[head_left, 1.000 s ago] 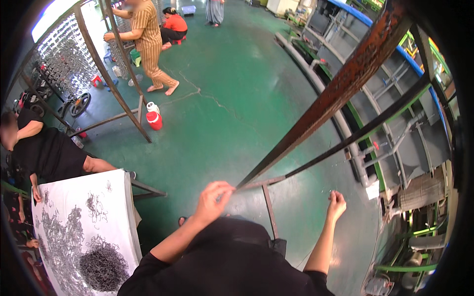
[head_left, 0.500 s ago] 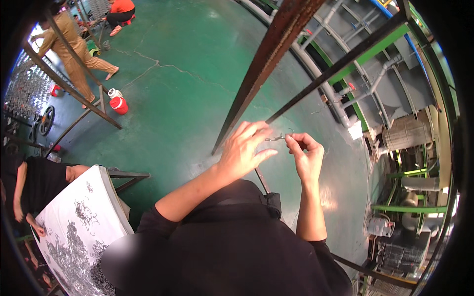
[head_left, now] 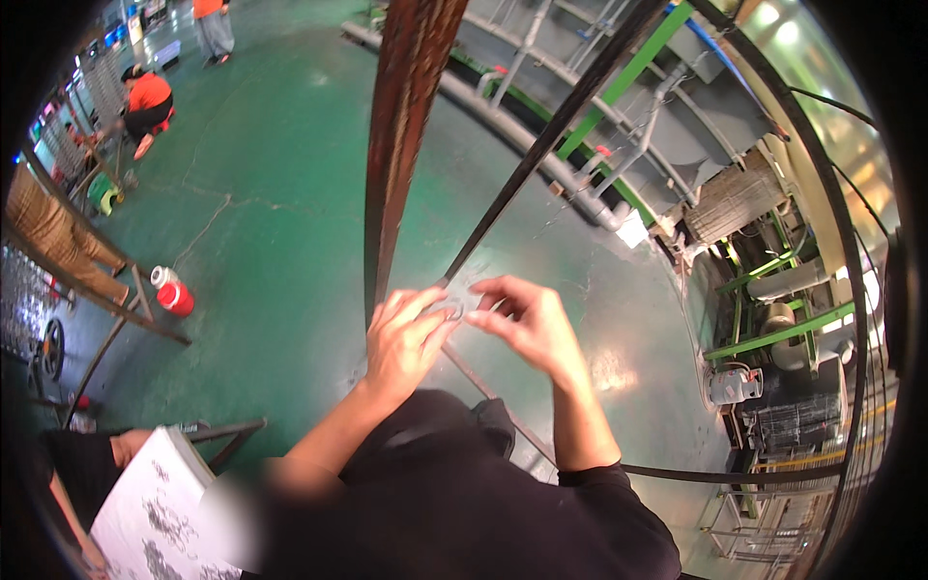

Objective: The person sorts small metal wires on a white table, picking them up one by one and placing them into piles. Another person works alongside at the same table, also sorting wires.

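My left hand [head_left: 398, 348] is raised in front of my body beside the rusty brown post, its thumb and fingertips closed on a small curved metal hook [head_left: 454, 311]. The hook is thin and grey, and its full shape is partly hidden by the fingers and blurred. Just to its right is my right hand [head_left: 530, 324], thumb and fingers curved with a gap between them. Nothing shows in that gap. The post [head_left: 404, 116] and a thin dark bar [head_left: 541, 145] rise beyond both hands.
At the lower left, a white table surface [head_left: 130, 503] carries piles of dark metal pieces, with a person's arm [head_left: 72, 512] beside it. A red-and-white jug [head_left: 174, 295] stands on the green floor. Pipes [head_left: 493, 111] and machinery run along the right, near a grey gas cylinder [head_left: 737, 385].
My hands have come together. The small metal piece was pinched in my right hand and one now shows at my left fingertips; my right fingers have parted. The view has swung right.
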`<state>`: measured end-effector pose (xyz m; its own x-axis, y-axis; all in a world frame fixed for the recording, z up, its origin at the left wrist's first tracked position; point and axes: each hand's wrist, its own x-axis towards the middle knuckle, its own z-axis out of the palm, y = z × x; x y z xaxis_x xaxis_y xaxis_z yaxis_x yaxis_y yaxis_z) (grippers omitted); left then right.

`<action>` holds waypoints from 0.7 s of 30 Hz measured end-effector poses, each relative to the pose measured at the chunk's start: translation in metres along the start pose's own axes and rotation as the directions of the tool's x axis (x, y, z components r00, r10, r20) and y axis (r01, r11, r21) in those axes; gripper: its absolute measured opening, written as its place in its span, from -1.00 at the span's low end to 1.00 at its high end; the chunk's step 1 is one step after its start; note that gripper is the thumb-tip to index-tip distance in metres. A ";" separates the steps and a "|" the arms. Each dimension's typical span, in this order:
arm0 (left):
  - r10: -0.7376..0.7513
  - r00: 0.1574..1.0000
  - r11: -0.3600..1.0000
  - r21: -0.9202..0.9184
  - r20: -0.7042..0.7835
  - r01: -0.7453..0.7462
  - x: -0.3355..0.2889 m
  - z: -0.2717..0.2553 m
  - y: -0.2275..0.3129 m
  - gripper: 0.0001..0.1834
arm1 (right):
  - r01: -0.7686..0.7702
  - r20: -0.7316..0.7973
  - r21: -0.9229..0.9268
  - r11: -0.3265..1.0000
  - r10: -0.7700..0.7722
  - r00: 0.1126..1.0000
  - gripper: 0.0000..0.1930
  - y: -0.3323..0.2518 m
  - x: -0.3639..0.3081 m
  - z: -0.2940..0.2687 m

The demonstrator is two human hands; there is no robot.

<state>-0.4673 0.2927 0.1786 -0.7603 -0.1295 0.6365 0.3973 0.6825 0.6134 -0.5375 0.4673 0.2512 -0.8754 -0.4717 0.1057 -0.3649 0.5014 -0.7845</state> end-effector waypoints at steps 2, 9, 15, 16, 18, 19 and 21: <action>-0.001 1.000 0.999 -0.032 -0.004 0.001 0.001 -0.003 0.000 -0.80 | 0.085 -0.168 -0.075 0.994 -0.097 0.981 -0.70 0.013 0.029 -0.044; -0.034 0.999 0.999 -0.038 -0.040 0.032 -0.005 -0.016 -0.001 -0.82 | 0.168 -0.768 -0.259 0.951 -0.309 0.561 -0.64 0.029 0.181 -0.236; -0.106 0.992 0.994 -0.039 -0.063 0.103 -0.008 -0.024 0.000 -0.83 | 0.233 -0.791 0.119 0.965 -0.050 0.610 -0.53 0.009 0.226 -0.287; -0.109 0.992 0.994 -0.039 -0.068 0.106 -0.009 -0.025 0.000 -0.83 | 0.242 -0.773 0.164 0.956 -0.028 0.634 -0.52 0.006 0.228 -0.291; -0.134 0.989 0.991 -0.035 -0.063 0.132 -0.009 -0.024 0.000 -0.83 | 0.241 -0.747 0.232 0.942 0.014 0.664 -0.51 0.002 0.231 -0.295; -0.128 0.990 0.991 -0.036 -0.065 0.126 -0.009 -0.024 0.000 -0.83 | 0.240 -0.748 0.224 0.945 0.009 0.663 -0.52 0.002 0.231 -0.296; -0.137 0.989 0.990 -0.035 -0.058 0.135 -0.009 -0.023 -0.001 -0.83 | 0.229 -0.749 0.208 0.951 0.004 0.663 -0.55 0.000 0.233 -0.298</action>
<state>-0.4487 0.2769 0.1827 -0.7766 -0.2629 0.5725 0.3086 0.6335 0.7095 -0.8355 0.5735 0.4575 -0.8192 0.2328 0.5242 -0.4815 0.2174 -0.8491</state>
